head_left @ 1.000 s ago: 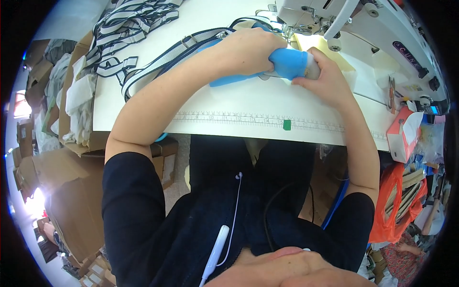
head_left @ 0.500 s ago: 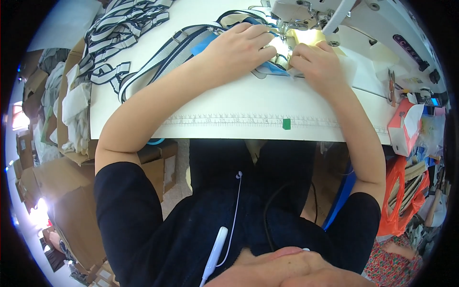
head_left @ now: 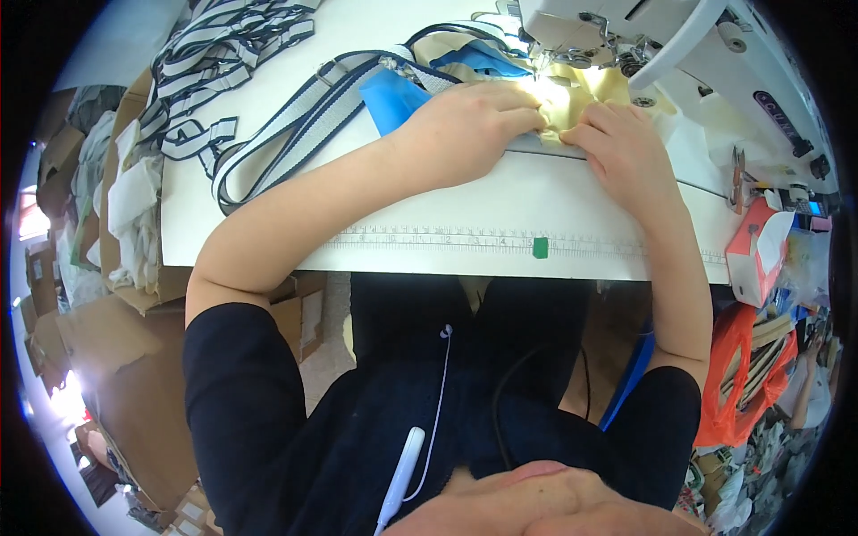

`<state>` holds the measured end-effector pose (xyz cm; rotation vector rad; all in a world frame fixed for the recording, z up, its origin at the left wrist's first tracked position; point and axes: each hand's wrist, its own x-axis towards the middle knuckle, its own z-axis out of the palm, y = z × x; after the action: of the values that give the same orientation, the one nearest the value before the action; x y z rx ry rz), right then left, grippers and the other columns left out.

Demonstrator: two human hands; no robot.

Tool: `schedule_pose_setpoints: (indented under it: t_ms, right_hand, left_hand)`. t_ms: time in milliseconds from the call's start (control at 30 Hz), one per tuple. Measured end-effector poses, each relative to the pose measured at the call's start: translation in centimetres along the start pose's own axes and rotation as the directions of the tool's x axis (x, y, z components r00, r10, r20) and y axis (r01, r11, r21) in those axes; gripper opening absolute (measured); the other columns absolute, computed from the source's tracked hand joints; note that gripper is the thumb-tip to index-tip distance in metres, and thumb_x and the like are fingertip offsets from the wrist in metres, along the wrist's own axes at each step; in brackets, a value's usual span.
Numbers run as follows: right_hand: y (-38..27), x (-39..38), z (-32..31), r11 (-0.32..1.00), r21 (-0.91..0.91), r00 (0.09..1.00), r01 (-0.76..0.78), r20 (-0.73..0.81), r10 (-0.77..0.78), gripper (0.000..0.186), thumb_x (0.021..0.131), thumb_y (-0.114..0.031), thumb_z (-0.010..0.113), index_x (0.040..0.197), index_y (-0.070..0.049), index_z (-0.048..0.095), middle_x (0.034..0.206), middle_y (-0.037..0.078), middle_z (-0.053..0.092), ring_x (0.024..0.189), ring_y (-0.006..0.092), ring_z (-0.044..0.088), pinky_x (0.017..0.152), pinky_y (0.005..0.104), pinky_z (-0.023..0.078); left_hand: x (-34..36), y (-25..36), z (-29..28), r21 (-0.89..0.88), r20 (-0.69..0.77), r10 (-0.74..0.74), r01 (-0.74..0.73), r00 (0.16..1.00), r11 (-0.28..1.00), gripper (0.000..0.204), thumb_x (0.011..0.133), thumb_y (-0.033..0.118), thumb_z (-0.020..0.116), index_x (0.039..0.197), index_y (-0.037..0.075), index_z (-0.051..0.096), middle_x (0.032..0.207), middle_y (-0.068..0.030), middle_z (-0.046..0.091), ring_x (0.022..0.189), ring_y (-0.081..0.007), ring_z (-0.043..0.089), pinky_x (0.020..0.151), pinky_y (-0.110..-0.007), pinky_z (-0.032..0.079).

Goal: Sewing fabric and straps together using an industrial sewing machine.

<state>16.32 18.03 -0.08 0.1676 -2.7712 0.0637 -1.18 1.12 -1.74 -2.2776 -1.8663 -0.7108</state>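
Observation:
Under the head of a white sewing machine (head_left: 617, 31) lies pale yellow fabric (head_left: 608, 85), brightly lit near the needle. My left hand (head_left: 474, 129) has its bent fingers closed on the fabric's near edge, just left of the needle; its fingertips are partly hidden. My right hand (head_left: 621, 147) pinches the same fabric a little to the right, thumb and fingers together. A blue fabric piece (head_left: 391, 96) sticks out beyond my left wrist, and another blue part shows behind that hand. Grey-and-navy webbing straps (head_left: 313, 107) loop leftward from the work.
A heap of striped straps (head_left: 214, 54) covers the table's far left. A printed ruler scale (head_left: 429, 238) with a green mark runs along the front edge. At right are scissors (head_left: 737, 179), a red-and-white tissue box (head_left: 758, 250) and an orange bag (head_left: 733, 384). Cardboard boxes (head_left: 125, 375) stand left.
Both hands appear slightly farther right and nearer me, partly as the view shifted. The blue at the near edge between my hands has given way to yellow; more blue shows by my left wrist.

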Motion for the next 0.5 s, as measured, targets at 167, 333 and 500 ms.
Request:
schedule_pose_setpoints:
  t_ms: [167, 333, 500]
  right_hand:
    - [-0.9, 0.5, -1.0, 0.997, 0.074, 1.0, 0.02, -0.026, -0.018, 0.014, 0.074, -0.008, 0.065, 0.087, -0.01, 0.065, 0.087, 0.002, 0.056, 0.086, 0.0229, 0.058, 0.08, 0.0351, 0.045]
    - [-1.9, 0.6, -0.1, 0.979, 0.202, 0.999, 0.009, -0.032, -0.003, 0.018, 0.073, -0.001, 0.063, 0.089, -0.009, 0.067, 0.086, 0.004, 0.057, 0.086, 0.0241, 0.058, 0.077, 0.0372, 0.047]
    - [-1.8, 0.5, -0.2, 0.976, 0.218, 0.998, -0.023, 0.06, 0.01, 0.022, 0.074, 0.004, 0.061, 0.092, -0.005, 0.068, 0.086, 0.006, 0.059, 0.086, 0.0248, 0.059, 0.075, 0.0362, 0.048]
  left_hand:
    - [0.0, 0.6, -0.3, -0.072, -0.004, -0.083, 0.082, 0.997, 0.994, 0.03, 0.081, 0.002, 0.062, 0.111, 0.005, 0.064, 0.121, -0.0116, 0.063, 0.118, -0.0299, 0.057, 0.102, -0.042, 0.045]
    - [0.1, 0.8, -0.6, -0.139, 0.008, -0.113, 0.113, 0.994, 0.984, 0.029, 0.083, 0.004, 0.062, 0.112, 0.006, 0.065, 0.119, -0.0119, 0.064, 0.118, -0.0307, 0.056, 0.102, -0.042, 0.044]
    - [0.8, 0.9, -1.1, -0.169, 0.149, -0.363, 0.386, 0.92, 0.907, 0.023, 0.084, 0.005, 0.064, 0.106, 0.006, 0.068, 0.116, -0.0089, 0.065, 0.11, -0.0286, 0.062, 0.093, -0.038, 0.05]
